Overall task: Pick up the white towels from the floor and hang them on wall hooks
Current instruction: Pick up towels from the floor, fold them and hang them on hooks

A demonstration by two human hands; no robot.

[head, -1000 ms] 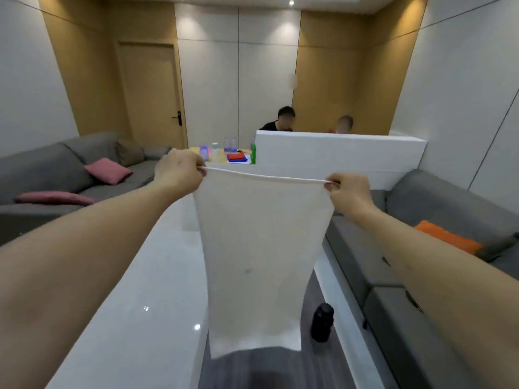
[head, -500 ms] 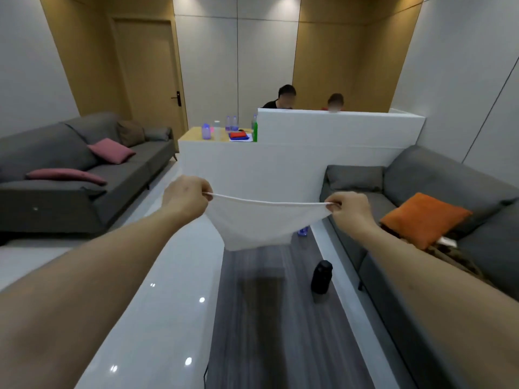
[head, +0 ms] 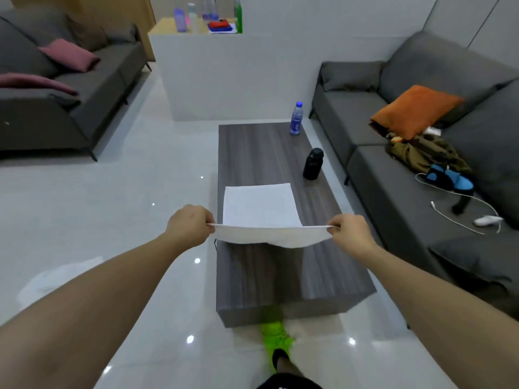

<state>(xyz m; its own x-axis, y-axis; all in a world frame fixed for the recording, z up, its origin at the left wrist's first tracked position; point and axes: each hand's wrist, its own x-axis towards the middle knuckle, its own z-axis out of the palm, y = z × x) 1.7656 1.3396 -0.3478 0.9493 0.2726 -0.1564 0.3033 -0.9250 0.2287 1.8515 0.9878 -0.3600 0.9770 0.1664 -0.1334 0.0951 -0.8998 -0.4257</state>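
Note:
A white towel (head: 259, 209) is stretched between my two hands over the dark wooden coffee table (head: 269, 270). Its far half lies flat on the tabletop. My left hand (head: 191, 223) pinches the near left corner and my right hand (head: 349, 230) pinches the near right corner, holding that edge taut just above the table. A second white towel (head: 60, 276) lies crumpled on the glossy floor at the left, partly hidden behind my left forearm. No wall hooks are in view.
A black bottle (head: 312, 164) and a clear water bottle (head: 296, 118) stand on the table's far right. Grey sofas (head: 393, 164) flank the table, the right one holding an orange cushion (head: 415, 109), clothes and cables. A white partition (head: 236, 77) stands behind.
My hands have come down from chest height to the table. The towel, which hung and then swung forward, now lies with its far half on the tabletop. The view tilted downward.

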